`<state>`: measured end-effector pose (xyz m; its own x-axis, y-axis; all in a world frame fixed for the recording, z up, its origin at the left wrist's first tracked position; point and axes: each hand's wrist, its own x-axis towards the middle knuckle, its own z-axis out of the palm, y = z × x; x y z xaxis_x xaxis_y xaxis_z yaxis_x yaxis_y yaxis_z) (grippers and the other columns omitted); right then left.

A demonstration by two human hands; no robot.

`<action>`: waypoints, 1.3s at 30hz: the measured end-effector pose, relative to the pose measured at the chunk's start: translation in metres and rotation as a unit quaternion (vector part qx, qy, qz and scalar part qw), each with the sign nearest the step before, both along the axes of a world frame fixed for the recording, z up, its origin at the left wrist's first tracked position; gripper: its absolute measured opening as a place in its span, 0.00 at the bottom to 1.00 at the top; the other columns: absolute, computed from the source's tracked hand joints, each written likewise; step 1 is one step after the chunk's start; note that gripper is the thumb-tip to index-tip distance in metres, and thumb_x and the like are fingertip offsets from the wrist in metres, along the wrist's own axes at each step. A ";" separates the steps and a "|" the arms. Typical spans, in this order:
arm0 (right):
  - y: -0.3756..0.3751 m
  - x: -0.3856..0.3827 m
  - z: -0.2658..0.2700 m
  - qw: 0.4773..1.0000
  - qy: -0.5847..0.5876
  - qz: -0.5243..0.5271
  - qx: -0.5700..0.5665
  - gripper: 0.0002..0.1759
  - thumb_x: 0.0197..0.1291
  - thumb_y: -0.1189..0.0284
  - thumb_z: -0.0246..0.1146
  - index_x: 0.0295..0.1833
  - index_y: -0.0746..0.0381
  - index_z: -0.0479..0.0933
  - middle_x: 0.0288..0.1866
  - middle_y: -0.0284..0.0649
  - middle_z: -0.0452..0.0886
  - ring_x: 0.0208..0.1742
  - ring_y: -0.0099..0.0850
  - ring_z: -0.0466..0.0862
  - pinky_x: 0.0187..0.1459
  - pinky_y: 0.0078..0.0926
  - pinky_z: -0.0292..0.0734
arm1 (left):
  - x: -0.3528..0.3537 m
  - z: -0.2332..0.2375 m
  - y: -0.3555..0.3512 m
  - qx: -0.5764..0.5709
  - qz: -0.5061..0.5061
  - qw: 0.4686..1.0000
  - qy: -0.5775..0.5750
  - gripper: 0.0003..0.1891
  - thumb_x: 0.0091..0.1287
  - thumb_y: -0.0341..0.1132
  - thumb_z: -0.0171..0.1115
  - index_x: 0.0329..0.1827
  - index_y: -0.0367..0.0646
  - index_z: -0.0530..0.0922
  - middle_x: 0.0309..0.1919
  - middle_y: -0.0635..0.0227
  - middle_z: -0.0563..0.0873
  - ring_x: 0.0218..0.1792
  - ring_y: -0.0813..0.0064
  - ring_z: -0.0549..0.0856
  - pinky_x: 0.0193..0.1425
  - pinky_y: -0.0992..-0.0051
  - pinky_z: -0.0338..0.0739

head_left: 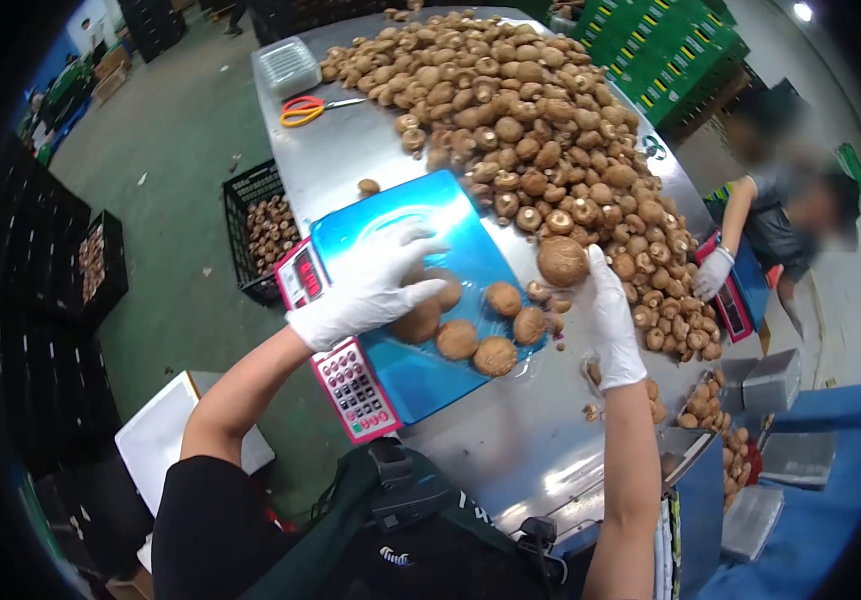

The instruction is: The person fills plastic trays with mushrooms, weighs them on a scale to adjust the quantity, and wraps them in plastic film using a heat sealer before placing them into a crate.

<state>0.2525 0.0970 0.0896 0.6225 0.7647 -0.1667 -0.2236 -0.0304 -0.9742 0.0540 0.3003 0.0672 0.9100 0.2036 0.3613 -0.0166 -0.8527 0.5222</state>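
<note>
A pink scale (353, 392) with a blue platform stands on the metal table. On the platform, several brown mushrooms (458, 340) lie in and around a clear plastic tray. My left hand (376, 285), in a white glove, is over the tray with its fingers spread around mushrooms at the left; whether it grips one is hidden. At the edge of the big mushroom pile (541, 130), my right hand (611, 315), gloved too, holds a large mushroom (563, 261) between thumb and fingers.
Orange-handled scissors (303, 111) and clear trays (289, 68) lie at the table's far left. A black crate (251, 230) of mushrooms stands on the floor. Across the pile, a co-worker's gloved hand (714, 274) is beside another pink scale. Plastic trays (771, 380) are stacked at right.
</note>
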 end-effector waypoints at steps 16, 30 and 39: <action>0.022 -0.042 -0.023 0.782 -0.607 0.104 -0.100 0.14 0.50 0.64 0.66 0.38 0.63 0.78 0.49 0.46 0.77 0.53 0.48 0.73 0.55 0.41 0.67 | -0.009 -0.022 -0.018 0.040 -0.002 0.999 -0.004 0.28 0.53 0.56 0.61 0.54 0.50 0.75 0.61 0.54 0.67 0.67 0.48 0.59 0.67 0.51 0.55; 0.036 -0.056 -0.037 0.718 -0.659 0.154 -0.164 0.23 0.64 0.61 0.51 0.64 0.53 0.65 0.59 0.47 0.69 0.61 0.43 0.68 0.60 0.48 0.59 | -0.010 -0.024 -0.015 0.064 -0.009 0.998 -0.010 0.24 0.53 0.53 0.63 0.49 0.51 0.74 0.62 0.54 0.66 0.66 0.49 0.59 0.66 0.51 0.55; -0.003 -0.046 0.003 0.940 -0.330 -0.048 -0.065 0.22 0.67 0.61 0.50 0.59 0.66 0.70 0.57 0.44 0.74 0.59 0.32 0.72 0.61 0.28 0.64 | -0.020 0.000 0.017 -0.158 0.004 0.979 -0.128 0.22 0.60 0.41 0.61 0.57 0.44 0.72 0.55 0.58 0.75 0.57 0.63 0.72 0.63 0.67 0.64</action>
<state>0.2061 0.0944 0.0928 0.6881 0.6998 0.1918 0.4210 -0.1697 -0.8910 0.0339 0.3175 0.0677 0.7962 0.3477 0.4952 -0.1756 -0.6504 0.7390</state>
